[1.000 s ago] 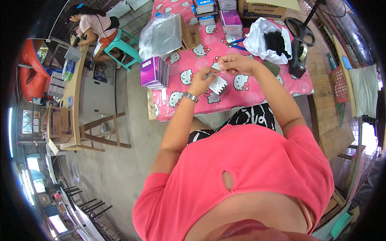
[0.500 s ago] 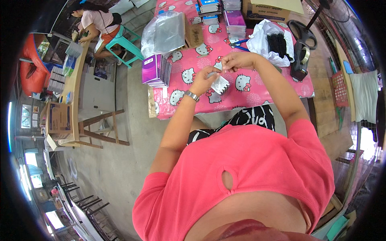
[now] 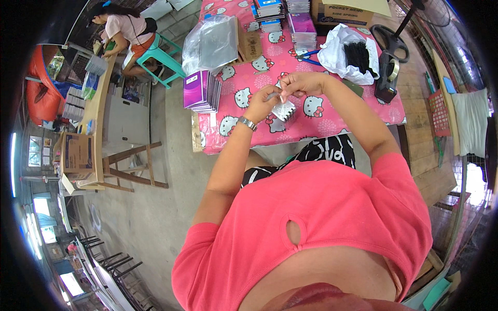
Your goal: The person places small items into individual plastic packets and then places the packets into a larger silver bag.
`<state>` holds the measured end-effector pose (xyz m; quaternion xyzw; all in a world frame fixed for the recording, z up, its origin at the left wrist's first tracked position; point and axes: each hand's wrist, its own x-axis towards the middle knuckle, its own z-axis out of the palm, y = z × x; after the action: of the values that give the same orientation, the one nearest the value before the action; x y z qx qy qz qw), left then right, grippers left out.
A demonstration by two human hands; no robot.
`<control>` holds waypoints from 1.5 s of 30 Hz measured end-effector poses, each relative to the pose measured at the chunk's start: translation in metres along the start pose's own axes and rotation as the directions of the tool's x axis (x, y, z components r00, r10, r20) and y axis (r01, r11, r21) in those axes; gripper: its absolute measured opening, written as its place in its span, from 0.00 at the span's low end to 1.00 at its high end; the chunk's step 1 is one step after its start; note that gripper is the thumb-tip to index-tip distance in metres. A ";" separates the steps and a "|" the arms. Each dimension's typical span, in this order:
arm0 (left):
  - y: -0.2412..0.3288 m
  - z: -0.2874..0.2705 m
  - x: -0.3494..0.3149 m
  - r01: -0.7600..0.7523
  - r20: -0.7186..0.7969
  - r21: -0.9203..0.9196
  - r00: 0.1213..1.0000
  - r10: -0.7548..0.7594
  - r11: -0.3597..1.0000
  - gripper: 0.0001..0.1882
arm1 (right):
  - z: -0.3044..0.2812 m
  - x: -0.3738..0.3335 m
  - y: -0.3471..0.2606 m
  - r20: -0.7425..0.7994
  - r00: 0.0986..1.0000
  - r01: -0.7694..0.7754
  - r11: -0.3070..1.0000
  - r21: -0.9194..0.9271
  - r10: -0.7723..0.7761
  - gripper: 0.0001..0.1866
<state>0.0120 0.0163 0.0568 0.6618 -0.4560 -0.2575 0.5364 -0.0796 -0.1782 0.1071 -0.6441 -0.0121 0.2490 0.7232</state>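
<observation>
A small spiral notepad (image 3: 284,111) with pale pages and black binding loops is tilted over the pink cartoon-print tablecloth. My left hand (image 3: 263,103), with a metal watch at the wrist, is closed on its left side. At the pad's upper end, my right hand (image 3: 301,84) is closed in a pinch, its fingertips beside those of my left hand. What the right fingertips hold is too small to make out. Blue-handled pliers (image 3: 309,57) lie beyond my right hand, next to a white plastic bag (image 3: 337,54) holding black binding coils (image 3: 358,58).
Purple notebooks (image 3: 201,92) are stacked at the left, near clear plastic sheets (image 3: 215,44). More notebook stacks (image 3: 302,31) and a cardboard box (image 3: 342,15) stand at the back. A tape dispenser (image 3: 387,80) sits at the right. Another person (image 3: 127,28) sits at the far-left bench.
My right hand has shifted slightly left and down, closer to the notepad and my left fingertips. My left hand stays nearly in place.
</observation>
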 end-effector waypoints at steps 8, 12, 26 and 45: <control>0.001 -0.002 -0.001 0.012 0.016 -0.040 1.000 -0.012 0.999 0.07 | -0.014 0.007 -0.002 -0.122 0.988 -0.117 0.965 -0.233 0.090 0.06; 0.003 -0.001 -0.002 0.039 0.025 -0.042 0.999 -0.038 0.998 0.08 | -0.023 0.003 -0.004 -0.147 0.979 -0.174 0.950 -0.258 0.139 0.04; 0.042 0.025 -0.006 -0.170 -0.094 0.613 0.954 0.285 0.772 0.10 | -0.007 -0.043 0.012 -0.096 0.991 0.113 0.977 0.181 -0.097 0.09; 0.046 0.007 -0.008 0.084 0.049 -0.014 0.995 -0.083 0.996 0.04 | -0.016 -0.017 -0.013 0.080 0.996 -0.031 0.998 -0.050 0.035 0.09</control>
<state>-0.0124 0.0201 0.0970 0.6696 -0.4385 -0.2994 0.5193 -0.0842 -0.2003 0.1217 -0.6513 -0.0368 0.2862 0.7019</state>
